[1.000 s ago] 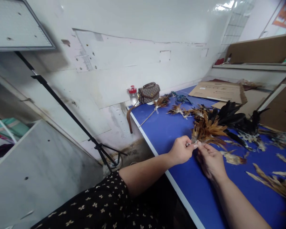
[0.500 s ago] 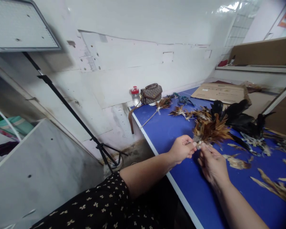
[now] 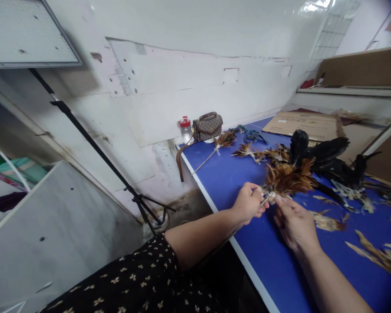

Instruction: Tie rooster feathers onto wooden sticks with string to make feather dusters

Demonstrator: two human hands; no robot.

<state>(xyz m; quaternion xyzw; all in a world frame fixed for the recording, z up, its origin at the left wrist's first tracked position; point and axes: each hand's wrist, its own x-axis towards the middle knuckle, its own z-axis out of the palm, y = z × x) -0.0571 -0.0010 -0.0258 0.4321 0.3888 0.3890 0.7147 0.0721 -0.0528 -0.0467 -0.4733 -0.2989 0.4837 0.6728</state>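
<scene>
My left hand [image 3: 249, 202] is closed around a thin stick [image 3: 264, 201], whose end meets the pale bound base of a brown feather bundle [image 3: 286, 176]. Right beside it, my right hand [image 3: 296, 224] pinches that base between thumb and fingers. The feathers fan out beyond both hands, over the blue table [image 3: 257, 261]. Black feathers [image 3: 332, 152] lie just past the bundle. Loose pale feathers [image 3: 329, 221] are scattered to the right of my right hand.
A second stick [image 3: 203, 163] with brown feathers [image 3: 224, 140] lies near the table's left edge. Behind it are a handbag [image 3: 208, 127] and a red-lidded jar [image 3: 185, 130]. Cardboard [image 3: 301, 125] rests at the back. A lamp stand [image 3: 94, 143] is off to the left.
The feather bundle has turned slightly in my hands, and the stick and pale binding now show more plainly between my fingers. Both hands stay nearly in place.
</scene>
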